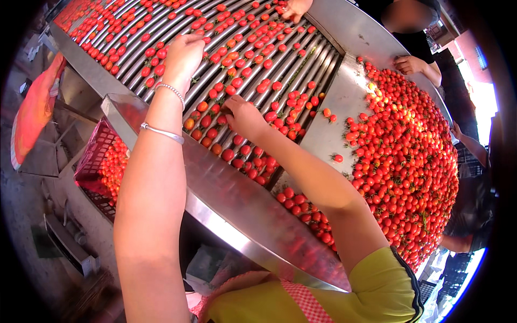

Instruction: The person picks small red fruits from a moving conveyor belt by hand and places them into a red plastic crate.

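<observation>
Small red cherry tomatoes (237, 82) lie scattered over the metal rollers (280, 81) of a sorting conveyor. Above the rollers is my left hand (184, 56), its fingers curled in; what they hold, if anything, is hidden. Two silver bracelets (161, 135) circle that wrist and forearm. Closer to the near edge, my right hand (245, 119) reaches down among the tomatoes with bent fingers. Its fingertips are close to a few tomatoes by the rollers, and the back of the hand covers whatever is in its grip.
A large heap of tomatoes (404, 161) fills the metal chute at right. The conveyor's steel edge (226, 188) runs before me. At left stand a red crate (97, 148) of tomatoes and a hanging pink cloth (35, 116). Another person's hand (296, 8) works at the far side; another hand (412, 64) rests at the rim.
</observation>
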Available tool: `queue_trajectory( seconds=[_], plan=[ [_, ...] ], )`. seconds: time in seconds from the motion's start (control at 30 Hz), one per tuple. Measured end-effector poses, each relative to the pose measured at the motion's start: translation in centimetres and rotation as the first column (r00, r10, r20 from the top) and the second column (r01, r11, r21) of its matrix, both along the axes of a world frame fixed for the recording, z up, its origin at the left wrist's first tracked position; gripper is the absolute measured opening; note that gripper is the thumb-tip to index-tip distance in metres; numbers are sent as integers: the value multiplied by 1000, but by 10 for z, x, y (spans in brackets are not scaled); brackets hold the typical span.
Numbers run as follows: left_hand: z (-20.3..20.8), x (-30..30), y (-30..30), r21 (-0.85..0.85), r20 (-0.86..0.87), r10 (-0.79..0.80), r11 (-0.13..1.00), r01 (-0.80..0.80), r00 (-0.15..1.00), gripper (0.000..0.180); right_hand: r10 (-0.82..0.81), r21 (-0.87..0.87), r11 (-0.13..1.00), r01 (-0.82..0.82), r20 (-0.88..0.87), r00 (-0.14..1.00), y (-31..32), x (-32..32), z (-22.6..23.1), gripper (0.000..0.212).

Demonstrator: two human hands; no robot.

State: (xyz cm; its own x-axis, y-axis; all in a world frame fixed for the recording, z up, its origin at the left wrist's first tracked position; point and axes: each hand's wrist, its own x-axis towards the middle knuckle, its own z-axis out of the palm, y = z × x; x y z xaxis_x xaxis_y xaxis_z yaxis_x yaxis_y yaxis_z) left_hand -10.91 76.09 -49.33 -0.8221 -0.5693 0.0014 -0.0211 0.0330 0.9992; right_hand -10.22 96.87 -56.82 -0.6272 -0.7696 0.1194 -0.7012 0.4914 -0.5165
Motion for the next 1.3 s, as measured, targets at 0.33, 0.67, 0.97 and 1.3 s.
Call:
queue_trajectory(
  seconds=[0.33, 0.67, 0.97, 1.3],
  plan=[
    [22, 17, 24, 452, 290, -455, 840, 298, 842, 38, 8, -487, 860, 155, 317, 948, -16, -23, 104, 30],
    [16, 9, 11, 665, 18, -401, 689, 288, 916, 22, -198, -241, 947, 213, 83, 977, 42, -26, 90, 30],
    [18, 10, 11, 583, 73, -364, 771, 256, 929, 23, -503, -124, 865, 487, -200, 841, 146, -57, 8, 28],
    [21, 16, 18, 475, 129, -366, 839, 266, 922, 24, -255, 68, 960, 273, -202, 946, 116, -41, 0, 18]
  ],
)
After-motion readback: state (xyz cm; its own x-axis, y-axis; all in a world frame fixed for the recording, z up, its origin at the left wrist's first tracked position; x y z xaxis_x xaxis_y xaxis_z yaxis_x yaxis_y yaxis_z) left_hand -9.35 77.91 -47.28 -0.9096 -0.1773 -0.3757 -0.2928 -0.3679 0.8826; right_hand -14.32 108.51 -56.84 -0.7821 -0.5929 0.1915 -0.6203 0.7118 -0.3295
